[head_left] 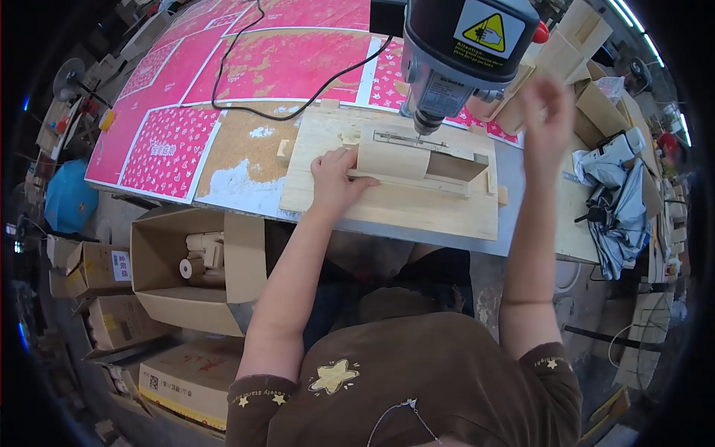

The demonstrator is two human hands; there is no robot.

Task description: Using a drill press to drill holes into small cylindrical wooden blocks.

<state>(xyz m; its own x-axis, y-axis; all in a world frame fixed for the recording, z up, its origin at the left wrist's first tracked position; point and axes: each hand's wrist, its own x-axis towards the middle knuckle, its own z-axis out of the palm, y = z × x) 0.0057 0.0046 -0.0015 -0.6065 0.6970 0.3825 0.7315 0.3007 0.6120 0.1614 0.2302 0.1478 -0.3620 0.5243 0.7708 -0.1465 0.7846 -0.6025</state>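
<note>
Left fingers [339, 159] grip the left end of a pale wooden box [395, 162], thumb along its front side, other fingers at the end and behind. Right fingers [547, 89] raised, look half curled, motion-blurred, near the drill press [439, 78]; cannot tell if they hold anything.

Head view: wooden box lies lengthwise on a flat plywood board [387, 212], near the desk's [514, 171] front edge, right of its middle. Left part of the box covered on top, right part open. Metal strip [395, 140] runs along its back side. Drill chuck [426, 123] just above the strip; contact of bit unclear. Small wooden block [491, 185] at the board's right edge.

Pink patterned sheets [290, 63] cover the desk toward its back and left edges; black cable [305, 112] loops over them. Open cardboard box [246, 257] with pale parts sits below the desk's front edge, left side. Crumpled grey bag [622, 205] by the right edge.
</note>
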